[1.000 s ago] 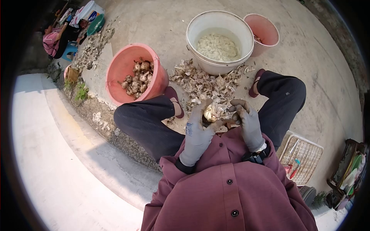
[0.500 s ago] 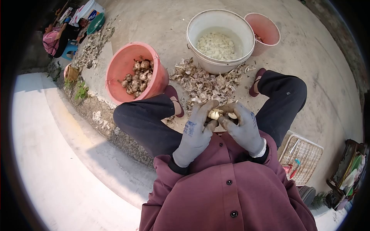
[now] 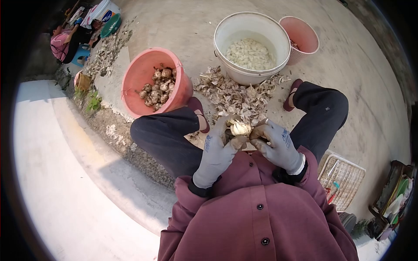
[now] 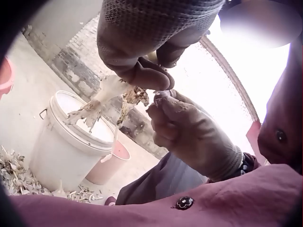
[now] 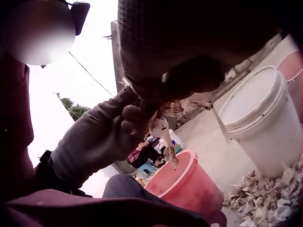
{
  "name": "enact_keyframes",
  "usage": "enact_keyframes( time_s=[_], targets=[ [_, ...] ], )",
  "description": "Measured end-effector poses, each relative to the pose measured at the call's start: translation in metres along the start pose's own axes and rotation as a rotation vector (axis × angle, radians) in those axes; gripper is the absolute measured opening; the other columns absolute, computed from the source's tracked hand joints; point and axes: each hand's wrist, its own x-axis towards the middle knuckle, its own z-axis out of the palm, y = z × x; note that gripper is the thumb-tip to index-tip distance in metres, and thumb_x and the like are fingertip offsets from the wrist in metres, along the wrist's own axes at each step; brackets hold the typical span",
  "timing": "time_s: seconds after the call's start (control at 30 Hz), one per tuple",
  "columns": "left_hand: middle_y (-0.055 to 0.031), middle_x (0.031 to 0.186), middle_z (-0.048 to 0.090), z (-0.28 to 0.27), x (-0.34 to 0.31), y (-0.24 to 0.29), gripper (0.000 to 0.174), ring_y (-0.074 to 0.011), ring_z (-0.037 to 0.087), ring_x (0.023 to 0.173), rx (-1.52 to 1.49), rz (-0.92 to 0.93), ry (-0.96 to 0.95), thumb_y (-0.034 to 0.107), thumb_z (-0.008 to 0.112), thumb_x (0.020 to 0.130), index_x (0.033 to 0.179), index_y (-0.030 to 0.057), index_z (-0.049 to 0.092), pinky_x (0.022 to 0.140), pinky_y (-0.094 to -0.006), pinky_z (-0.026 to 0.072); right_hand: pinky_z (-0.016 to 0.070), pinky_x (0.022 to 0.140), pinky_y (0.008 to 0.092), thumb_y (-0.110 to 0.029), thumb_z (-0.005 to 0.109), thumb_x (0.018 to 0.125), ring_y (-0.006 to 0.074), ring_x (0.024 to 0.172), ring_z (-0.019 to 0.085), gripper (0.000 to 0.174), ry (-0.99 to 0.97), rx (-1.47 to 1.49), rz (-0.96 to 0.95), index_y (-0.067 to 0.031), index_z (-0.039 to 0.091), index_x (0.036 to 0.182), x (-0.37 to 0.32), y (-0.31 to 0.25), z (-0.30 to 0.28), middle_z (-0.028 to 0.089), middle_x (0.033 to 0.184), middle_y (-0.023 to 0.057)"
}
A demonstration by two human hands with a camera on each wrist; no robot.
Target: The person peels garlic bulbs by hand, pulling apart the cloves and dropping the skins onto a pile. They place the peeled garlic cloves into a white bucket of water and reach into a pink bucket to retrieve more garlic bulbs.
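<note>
At centre frame, the left hand (image 3: 217, 152) grips the garlic (image 3: 240, 127), best steadied while the right hand (image 3: 278, 145), pinching a pale scrap (image 4: 162, 96), pulls gently.

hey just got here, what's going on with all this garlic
A person is handling a pale garlic bulb. The gloved left hand grips it, while the right hand has curled fingers close beside it; whether they pinch a piece is hard to tell. Papery skins lie heaped on the ground. More bulbs sit in the pink bucket, and pale cloves lie in the white bucket.
</note>
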Motion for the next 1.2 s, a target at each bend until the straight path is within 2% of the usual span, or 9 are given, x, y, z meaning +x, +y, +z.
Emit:
enact_keyframes(
  time_s=[0.27,0.4,0.5,0.53,0.6,0.63,0.83,1.07,1.2],
  targets=[
    [-0.0129,0.114,0.054,-0.004,0.006,-0.008,0.049,-0.0205,0.059,0.098,0.377,0.195,0.001,0.0,0.062,0.083,0.13,-0.0014,0.047,0.086,-0.0314,0.0498,0.0464,0.063,0.0255,-0.01,0.052,0.092,0.0072,0.072,0.055,0.014,0.141,0.575,0.465,0.0006,0.06,0.098,-0.003,-0.01,-0.005,0.06,0.079,0.0018],
    [-0.019,0.12,0.051,0.007,0.002,0.007,0.055,-0.0329,0.056,0.109,0.891,0.506,-0.105,-0.003,0.064,0.077,0.13,0.0018,0.049,0.092,-0.0369,0.0473,0.045,0.058,0.0236,-0.011,0.05,0.093,0.0068,0.067,0.055,0.016,-0.11,0.629,0.573,0.0009,0.058,0.099,0.007,-0.022,-0.014,0.06,0.079,0.0015],
    [-0.021,0.12,0.047,0.007,-0.004,0.007,0.057,-0.0392,0.054,0.108,0.97,0.353,-0.204,-0.003,0.064,0.076,0.131,0.0051,0.05,0.087,-0.0414,0.0485,0.046,0.059,0.0246,-0.016,0.05,0.095,0.0097,0.069,0.057,0.018,-0.247,0.969,0.747,0.0,0.059,0.095,0.002,-0.009,-0.014,0.061,0.087,0.0047],
    [-0.021,0.12,0.047,0.005,-0.005,0.004,0.057,-0.0396,0.054,0.106,1.03,0.325,-0.237,-0.002,0.064,0.077,0.131,0.0059,0.05,0.085,-0.0417,0.0494,0.046,0.059,0.0246,-0.016,0.05,0.095,0.0097,0.069,0.057,0.018,-0.266,0.968,0.735,0.0,0.059,0.095,0.002,-0.006,-0.01,0.061,0.087,0.0047],
    [-0.0205,0.118,0.047,0.006,-0.005,0.009,0.056,-0.0399,0.056,0.103,1.086,0.312,-0.263,-0.002,0.064,0.077,0.13,0.0069,0.05,0.082,-0.0421,0.0506,0.0478,0.063,0.0272,-0.009,0.056,0.09,0.0152,0.075,0.059,0.011,-0.187,0.3,0.111,0.0001,0.061,0.09,-0.005,0.0,0.0,0.061,0.09,0.0081],
    [-0.02,0.116,0.047,0.005,-0.005,0.011,0.055,-0.0401,0.058,0.099,1.138,0.3,-0.309,-0.001,0.064,0.078,0.13,0.0079,0.05,0.078,-0.0424,0.0518,0.0487,0.069,0.0294,-0.001,0.06,0.083,0.0199,0.081,0.06,0.004,-0.24,0.645,0.467,0.0009,0.063,0.085,-0.009,-0.003,-0.002,0.061,0.094,0.011],
    [-0.0181,0.111,0.048,0.0,-0.006,0.006,0.05,-0.0386,0.062,0.086,1.168,0.355,-0.365,0.001,0.064,0.081,0.128,0.0096,0.05,0.071,-0.0419,0.0533,0.0449,0.064,0.0248,0.006,0.056,0.088,0.0111,0.073,0.054,0.016,-0.196,1.219,0.723,-0.0014,0.057,0.101,-0.02,0.002,0.008,0.055,0.091,0.0037],
    [-0.0174,0.11,0.048,-0.006,-0.006,-0.001,0.048,-0.0376,0.059,0.094,1.031,0.361,-0.349,0.004,0.067,0.082,0.128,0.0087,0.052,0.076,-0.0411,0.0518,0.0361,0.057,0.0206,0.006,0.043,0.095,0.0068,0.065,0.043,0.019,-0.112,1.289,0.802,-0.0028,0.05,0.11,-0.031,0.001,0.028,0.05,0.086,0.0016],
    [-0.0184,0.112,0.049,-0.004,-0.007,0.003,0.049,-0.0372,0.057,0.1,0.993,0.304,-0.282,0.005,0.067,0.081,0.128,0.0063,0.052,0.081,-0.0401,0.0499,0.0311,0.054,0.0201,-0.02,0.034,0.103,0.0037,0.055,0.033,0.029,-0.067,1.611,0.76,0.0003,0.054,0.1,-0.026,-0.001,0.027,0.045,0.073,-0.0024]
  ],
)
